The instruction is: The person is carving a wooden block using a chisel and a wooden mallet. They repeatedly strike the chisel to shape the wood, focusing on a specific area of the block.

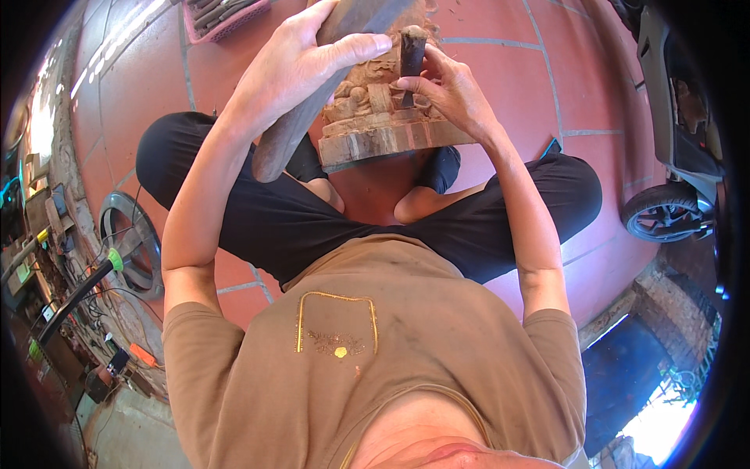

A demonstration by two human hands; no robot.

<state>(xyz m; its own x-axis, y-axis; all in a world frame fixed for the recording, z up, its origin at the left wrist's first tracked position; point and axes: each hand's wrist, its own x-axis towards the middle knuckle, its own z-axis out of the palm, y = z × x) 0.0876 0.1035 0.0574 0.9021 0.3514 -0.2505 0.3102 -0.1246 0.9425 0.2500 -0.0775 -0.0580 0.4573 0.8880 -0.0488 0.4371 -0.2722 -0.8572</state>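
Observation:
A carved wooden relief [355, 117] with rounded figures and a thick flat base edge lies in front of my crossed legs. My left hand [301, 70] is wrapped round a long, thick wooden club [285, 137], its thumb stretched along the wood. The club slants over the left side of the carving, its rounded end toward me. In my right hand [453, 86], a dark-handled chisel [412, 59] is pinched between thumb and fingers. It stands nearly upright over the carving, with a worn, pale top. Its cutting tip is hard to make out against the wood.
A pink basket [226, 23] of tools sits on the red tiled floor [500, 74] at the far left. To the right stands a motorbike with its wheel [664, 213] showing. A loose wheel rim [131, 242], cables and clutter line the left side.

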